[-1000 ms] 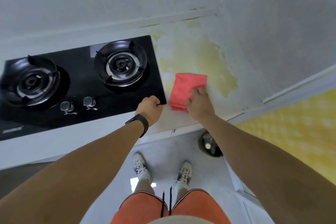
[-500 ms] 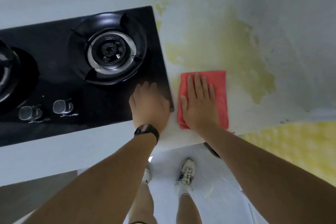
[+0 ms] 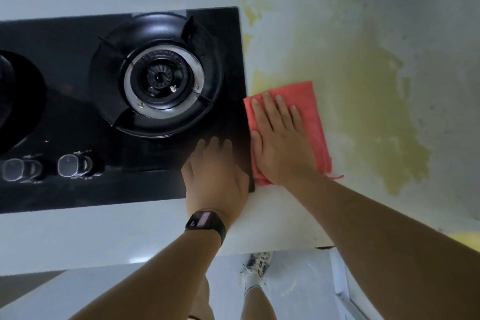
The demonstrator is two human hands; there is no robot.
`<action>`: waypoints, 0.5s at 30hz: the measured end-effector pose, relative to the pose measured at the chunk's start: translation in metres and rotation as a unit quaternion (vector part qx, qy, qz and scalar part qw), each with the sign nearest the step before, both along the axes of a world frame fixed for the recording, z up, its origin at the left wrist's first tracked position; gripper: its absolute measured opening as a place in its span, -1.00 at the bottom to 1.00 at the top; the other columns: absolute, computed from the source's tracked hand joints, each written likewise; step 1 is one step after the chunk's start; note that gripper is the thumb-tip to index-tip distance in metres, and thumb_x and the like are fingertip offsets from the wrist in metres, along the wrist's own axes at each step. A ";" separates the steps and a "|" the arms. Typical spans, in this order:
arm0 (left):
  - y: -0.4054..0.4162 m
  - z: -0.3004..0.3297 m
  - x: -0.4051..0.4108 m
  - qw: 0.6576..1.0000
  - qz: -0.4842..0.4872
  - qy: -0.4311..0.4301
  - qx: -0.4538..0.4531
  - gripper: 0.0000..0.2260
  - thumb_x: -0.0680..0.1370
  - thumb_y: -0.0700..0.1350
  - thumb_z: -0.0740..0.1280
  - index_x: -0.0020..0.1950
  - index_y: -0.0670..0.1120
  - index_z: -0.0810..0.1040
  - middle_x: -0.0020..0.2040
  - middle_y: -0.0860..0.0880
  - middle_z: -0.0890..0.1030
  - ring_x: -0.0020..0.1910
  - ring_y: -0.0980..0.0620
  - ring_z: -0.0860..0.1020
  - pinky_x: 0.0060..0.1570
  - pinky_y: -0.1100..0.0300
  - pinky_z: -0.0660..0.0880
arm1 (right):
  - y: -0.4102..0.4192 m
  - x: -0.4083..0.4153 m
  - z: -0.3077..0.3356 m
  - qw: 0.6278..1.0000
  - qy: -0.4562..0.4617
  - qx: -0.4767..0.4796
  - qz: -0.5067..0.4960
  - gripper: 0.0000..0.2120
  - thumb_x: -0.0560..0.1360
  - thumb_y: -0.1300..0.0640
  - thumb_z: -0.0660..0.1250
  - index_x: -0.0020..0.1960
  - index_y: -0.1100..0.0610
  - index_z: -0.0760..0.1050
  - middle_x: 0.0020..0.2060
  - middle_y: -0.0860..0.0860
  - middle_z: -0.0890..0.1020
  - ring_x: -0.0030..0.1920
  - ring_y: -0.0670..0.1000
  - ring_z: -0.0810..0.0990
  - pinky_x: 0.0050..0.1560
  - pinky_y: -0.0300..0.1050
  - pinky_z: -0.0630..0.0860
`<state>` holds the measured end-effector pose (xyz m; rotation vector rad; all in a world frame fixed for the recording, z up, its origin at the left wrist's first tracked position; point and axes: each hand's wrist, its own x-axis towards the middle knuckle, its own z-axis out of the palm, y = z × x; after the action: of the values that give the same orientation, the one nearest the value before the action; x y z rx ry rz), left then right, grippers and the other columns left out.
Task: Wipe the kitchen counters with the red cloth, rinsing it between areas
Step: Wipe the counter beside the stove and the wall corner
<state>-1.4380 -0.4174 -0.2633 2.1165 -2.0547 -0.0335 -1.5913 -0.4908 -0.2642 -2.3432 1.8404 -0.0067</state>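
Nearest, left hand (image 3: 217, 174) rests flat, fingers spread, holding nothing, on the gas hob (image 3: 78, 112) corner. Just beyond, right hand (image 3: 281, 140) presses open-palmed on the folded red cloth (image 3: 313, 112), beside the hob. Farther, yellow stain (image 3: 376, 101) covers the counter (image 3: 280, 228); wiping looks barely started.

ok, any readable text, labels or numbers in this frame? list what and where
None is legible.
Small white markings around the two stove knobs: too small and blurred to read.
Watch on the left wrist: screen faintly lit, nothing readable.
Red cloth, burner and counter: no text visible.
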 end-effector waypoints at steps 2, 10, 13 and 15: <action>-0.001 0.001 0.000 1.000 0.002 0.000 0.000 -0.57 0.58 -0.02 0.24 0.41 -0.14 0.52 0.39 -0.19 0.53 0.45 -0.26 0.41 0.33 -0.21 0.38 | -0.019 0.001 0.000 1.000 -0.002 -0.003 0.001 -0.42 0.72 -0.05 -0.14 0.69 0.10 -0.06 0.68 0.10 0.00 0.67 0.15 -0.06 0.64 0.21 -0.01; 0.000 -0.002 0.001 1.000 0.002 0.004 -0.012 -0.57 0.58 -0.01 0.22 0.40 -0.13 0.55 0.36 -0.18 0.56 0.43 -0.26 0.44 0.30 -0.20 0.39 | -0.095 0.007 0.001 1.000 -0.009 0.001 -0.006 -0.40 0.68 -0.03 -0.12 0.70 0.06 -0.06 0.69 0.03 -0.01 0.67 0.10 -0.06 0.64 0.18 -0.06; -0.001 -0.001 0.000 1.000 0.008 0.005 -0.004 -0.57 0.59 -0.01 0.21 0.41 -0.13 0.54 0.37 -0.18 0.56 0.43 -0.26 0.44 0.29 -0.21 0.41 | -0.119 0.011 0.002 1.000 -0.006 0.000 -0.009 -0.40 0.68 -0.03 -0.13 0.70 0.04 -0.08 0.69 0.01 -0.02 0.67 0.08 -0.07 0.65 0.16 -0.09; -0.001 -0.001 0.000 1.000 0.009 0.005 0.002 -0.56 0.59 0.00 0.20 0.41 -0.13 0.54 0.37 -0.18 0.56 0.43 -0.26 0.44 0.29 -0.22 0.40 | -0.131 0.012 0.003 1.000 -0.007 0.000 -0.012 -0.40 0.68 -0.04 -0.13 0.70 0.03 -0.09 0.69 0.01 -0.02 0.67 0.08 -0.07 0.65 0.15 -0.09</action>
<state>-1.4384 -0.4180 -0.2642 2.1316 -2.0322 -0.0465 -1.5792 -0.6222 -0.2617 -2.3149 1.8622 -0.0252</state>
